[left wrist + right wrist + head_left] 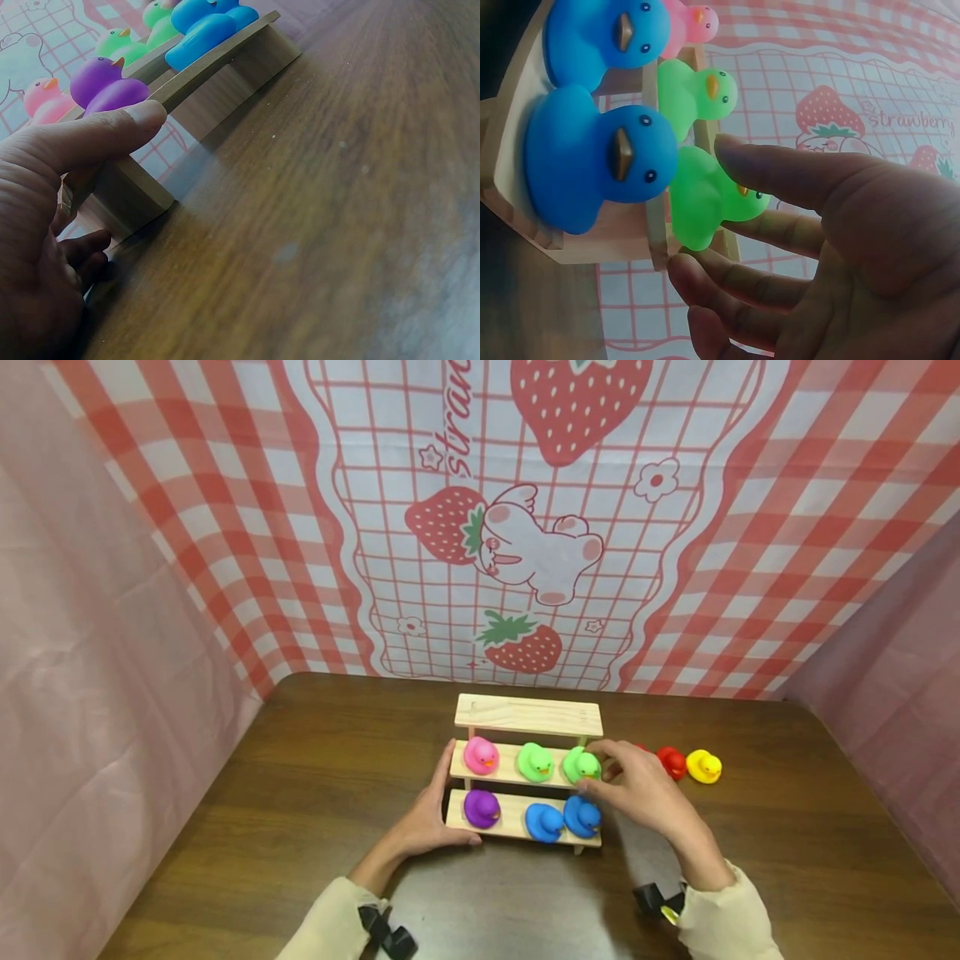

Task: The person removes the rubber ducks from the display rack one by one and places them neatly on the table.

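A green duck [579, 767] sits at the right end of the middle shelf [507, 757] of a three-tier wooden stand [528, 715], pinched between the curved thumb and fingers of the right hand [641, 789], with a second green duck [536, 763] and a pink duck [480, 757] farther left. The left hand [426, 821], thumb and fingers apart, grips the stand's left end near a purple duck [481, 809], which shares the bottom shelf [512, 812] with two blue ducks [543, 823]. Right of the stand, a red duck [672, 764] and a yellow duck [704, 767] rest on the brown table [315, 768].

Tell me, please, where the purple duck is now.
In the head view, the purple duck sits leftmost on the lowest shelf, below the pink duck, near the left hand.
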Available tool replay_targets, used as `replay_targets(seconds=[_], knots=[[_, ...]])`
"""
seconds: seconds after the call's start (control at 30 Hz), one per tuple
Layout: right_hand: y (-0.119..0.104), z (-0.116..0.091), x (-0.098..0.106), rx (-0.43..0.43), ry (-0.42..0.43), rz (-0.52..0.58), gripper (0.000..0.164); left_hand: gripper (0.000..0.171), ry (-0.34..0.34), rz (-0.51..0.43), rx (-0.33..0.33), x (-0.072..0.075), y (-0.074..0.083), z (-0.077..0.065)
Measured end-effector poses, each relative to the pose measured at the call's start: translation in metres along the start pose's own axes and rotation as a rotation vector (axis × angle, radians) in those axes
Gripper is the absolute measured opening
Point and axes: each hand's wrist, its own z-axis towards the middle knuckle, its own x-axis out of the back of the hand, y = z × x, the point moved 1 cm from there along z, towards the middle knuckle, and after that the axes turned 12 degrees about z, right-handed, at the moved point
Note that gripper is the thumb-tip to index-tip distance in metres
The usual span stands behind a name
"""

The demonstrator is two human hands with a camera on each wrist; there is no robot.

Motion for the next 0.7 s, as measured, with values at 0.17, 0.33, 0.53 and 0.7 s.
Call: replay_targets(seconds=[0.17,0.33,0.53,0.7], knots=[[-0.003,-0.002,0.004,0.010,0.020,0.009,0.044,0.144,0.002,0.010,0.001,0.000,0.000,0.000],[-0.004,-0.004,0.013,0.013,0.048,-0.007,0.041,0.144,-0.003,0.010,0.022,0.000,0.000,0.000],[-0.003,-0.008,0.029,-0.007,0.077,-0.040,0.043,0.143,-0.001,0.001,0.020,0.001,0.002,0.000],[0.003,-0.012,0.040,-0.030,0.105,-0.043,0.044,0.143,-0.007,0.006,0.033,0.001,0.003,0.000]])
